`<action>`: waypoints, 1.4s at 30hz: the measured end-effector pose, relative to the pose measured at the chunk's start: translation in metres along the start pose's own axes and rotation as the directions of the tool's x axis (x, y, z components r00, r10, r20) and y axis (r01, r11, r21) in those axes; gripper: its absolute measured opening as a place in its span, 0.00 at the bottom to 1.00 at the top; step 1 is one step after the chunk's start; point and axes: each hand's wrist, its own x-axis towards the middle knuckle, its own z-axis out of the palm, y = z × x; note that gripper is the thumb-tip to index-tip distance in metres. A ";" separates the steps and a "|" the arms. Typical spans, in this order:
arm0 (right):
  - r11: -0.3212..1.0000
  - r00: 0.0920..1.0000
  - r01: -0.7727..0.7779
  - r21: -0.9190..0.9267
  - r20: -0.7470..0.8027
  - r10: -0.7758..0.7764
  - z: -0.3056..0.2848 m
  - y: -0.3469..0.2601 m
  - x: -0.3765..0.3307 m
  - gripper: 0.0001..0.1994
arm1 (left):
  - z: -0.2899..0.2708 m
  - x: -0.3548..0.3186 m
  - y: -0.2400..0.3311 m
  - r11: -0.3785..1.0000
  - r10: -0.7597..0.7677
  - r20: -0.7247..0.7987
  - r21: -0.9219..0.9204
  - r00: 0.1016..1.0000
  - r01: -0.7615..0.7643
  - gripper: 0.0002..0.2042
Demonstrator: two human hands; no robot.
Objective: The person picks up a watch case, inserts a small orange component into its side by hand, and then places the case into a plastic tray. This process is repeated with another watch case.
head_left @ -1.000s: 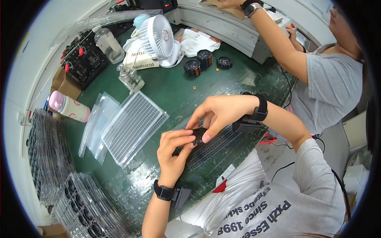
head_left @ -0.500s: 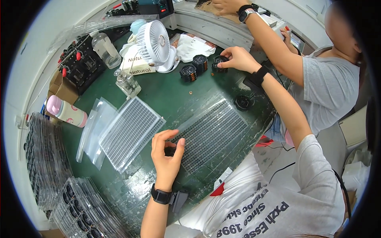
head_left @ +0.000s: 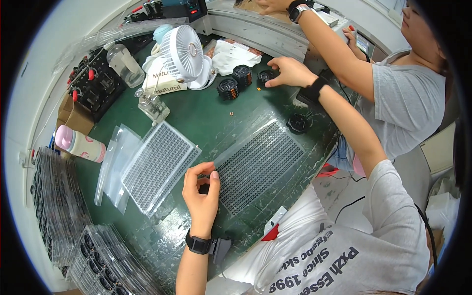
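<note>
My right hand (head_left: 295, 73) reaches to the far side of the bench, thumb and fingers around a black round case (head_left: 267, 77) that looks like a chunky watch body. Just left of it stand two similar cases with orange marks, one (head_left: 242, 74) behind the other (head_left: 227, 89). My left hand (head_left: 200, 199) is curled, thumb and forefinger close together, over the left edge of a clear sheet with rows of small black pieces (head_left: 263, 164). Something dark shows inside its fingers, mostly hidden. Nearer the bench's right edge lies another black round part (head_left: 297, 123).
A white tray of small pieces (head_left: 160, 164) lies on clear film (head_left: 115, 169). Behind are glass bottles (head_left: 153, 106), a white fan (head_left: 184, 54) and a pink-topped flask (head_left: 81, 143). Stacked clear trays (head_left: 59, 211) line the left. A co-worker's arm (head_left: 339, 59) extends at far right.
The view has shifted slightly, moving most things a little left in the picture. My right thumb and forefinger are a little wider apart at the black case. My left hand keeps its curled pose.
</note>
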 end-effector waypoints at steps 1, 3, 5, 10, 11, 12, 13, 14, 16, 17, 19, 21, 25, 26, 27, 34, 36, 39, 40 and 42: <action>0.993 0.993 0.115 0.031 0.015 -0.116 -0.008 -0.008 -0.013 0.31 | -0.002 -0.001 0.000 1.000 0.000 -0.011 0.004 1.000 0.000 0.08; 0.932 0.923 0.347 0.105 0.136 -0.359 -0.024 -0.010 -0.037 0.35 | -0.003 0.000 0.001 1.000 0.000 -0.020 0.001 1.000 0.000 0.08; 0.852 0.776 0.498 0.164 0.354 -0.522 -0.036 -0.005 -0.057 0.38 | -0.002 -0.001 0.002 0.999 -0.040 -0.004 -0.007 0.999 0.040 0.08; 0.877 0.731 0.473 0.085 0.518 -0.444 -0.033 0.000 -0.088 0.35 | -0.002 -0.001 0.001 1.000 -0.020 0.012 0.022 1.000 0.020 0.07; 0.878 0.731 0.471 0.088 0.517 -0.445 -0.032 0.003 -0.089 0.35 | -0.002 -0.001 0.000 1.000 -0.007 -0.007 0.014 1.000 0.007 0.07; 0.878 0.749 0.471 0.084 0.488 -0.448 -0.031 0.005 -0.090 0.32 | -0.002 0.000 0.000 1.000 0.006 -0.028 0.008 1.000 -0.006 0.07; 0.875 0.760 0.477 0.085 0.459 -0.459 -0.030 0.003 -0.089 0.28 | -0.002 -0.001 0.001 1.000 0.003 -0.035 0.015 0.999 -0.002 0.07; 0.870 0.755 0.484 0.092 0.459 -0.469 -0.031 0.001 -0.090 0.28 | -0.003 -0.001 0.001 1.000 -0.019 -0.030 0.006 0.999 0.019 0.07; 0.865 0.783 0.501 -0.019 0.435 -0.445 -0.038 -0.006 -0.091 0.22 | -0.004 -0.001 0.002 0.999 -0.044 -0.037 0.006 0.998 0.044 0.07; 0.845 0.779 0.533 -0.048 0.417 -0.468 -0.039 -0.009 -0.090 0.18 | -0.003 -0.001 0.002 0.998 -0.054 -0.037 -0.028 0.998 0.053 0.07; 0.808 0.785 0.577 -0.120 0.357 -0.507 -0.046 -0.023 -0.094 0.17 | -0.002 0.000 0.003 0.986 -0.103 0.002 -0.129 0.995 0.102 0.07; 0.747 0.774 0.627 -0.219 0.287 -0.565 -0.045 -0.033 -0.093 0.17 | 0.001 -0.001 0.003 0.985 -0.101 -0.021 -0.146 0.995 0.097 0.07; 0.826 0.803 0.557 -0.081 0.305 -0.512 -0.052 -0.039 -0.090 0.22 | -0.006 -0.002 0.000 0.984 -0.098 -0.052 -0.153 0.994 0.089 0.08; 0.828 0.784 0.559 -0.045 0.355 -0.510 -0.055 -0.035 -0.093 0.25 | -0.006 -0.003 -0.001 0.988 -0.105 -0.075 -0.123 0.992 0.095 0.08; 0.830 0.761 0.558 -0.009 0.405 -0.508 -0.057 -0.032 -0.097 0.28 | -0.007 -0.002 -0.002 0.985 -0.106 -0.063 -0.143 0.992 0.096 0.08; 0.935 0.885 0.336 -0.111 0.378 -0.273 -0.028 -0.022 -0.137 0.30 | -0.004 -0.001 0.001 0.985 -0.112 -0.048 -0.134 0.993 0.105 0.08; 0.937 0.896 0.339 -0.086 0.335 -0.293 -0.028 -0.022 -0.144 0.25 | -0.004 0.000 0.003 0.978 -0.141 -0.044 -0.161 0.989 0.133 0.08; 0.929 0.898 0.356 -0.105 0.312 -0.309 -0.026 -0.028 -0.142 0.23 | -0.003 0.002 -0.002 0.963 -0.158 -0.023 -0.223 0.987 0.149 0.08; 0.904 0.893 0.409 -0.126 0.259 -0.368 -0.026 -0.030 -0.138 0.23 | -0.002 0.002 0.002 0.947 -0.176 -0.008 -0.275 0.984 0.167 0.08; 0.870 0.874 0.473 -0.139 0.198 -0.443 -0.027 -0.044 -0.129 0.23 | -0.001 0.001 0.008 0.950 -0.204 -0.011 -0.243 0.979 0.195 0.08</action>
